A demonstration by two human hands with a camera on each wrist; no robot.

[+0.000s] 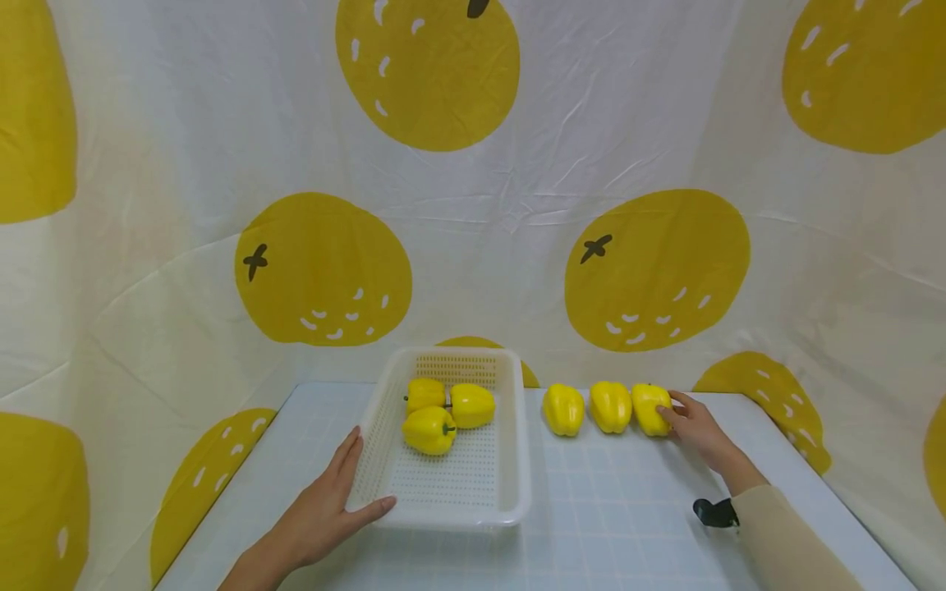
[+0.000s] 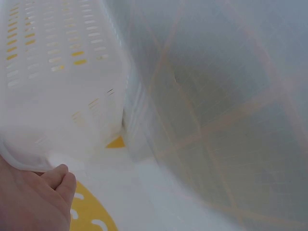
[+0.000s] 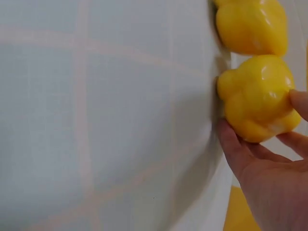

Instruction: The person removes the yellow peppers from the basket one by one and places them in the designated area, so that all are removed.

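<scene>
A white perforated basket stands on the table with three yellow peppers at its far end. My left hand rests against its near left corner, fingers straight along the side wall and thumb along the front rim. In the left wrist view the basket fills the upper left above my left hand. To the right of the basket lie three more peppers in a row. My right hand grips the rightmost pepper. The right wrist view shows my right hand with thumb and fingers around that pepper.
The middle pepper and left pepper of the row lie close together beside the held one. A small black object lies by my right sleeve. A white cloth with yellow fruit prints hangs behind and around the pale gridded table.
</scene>
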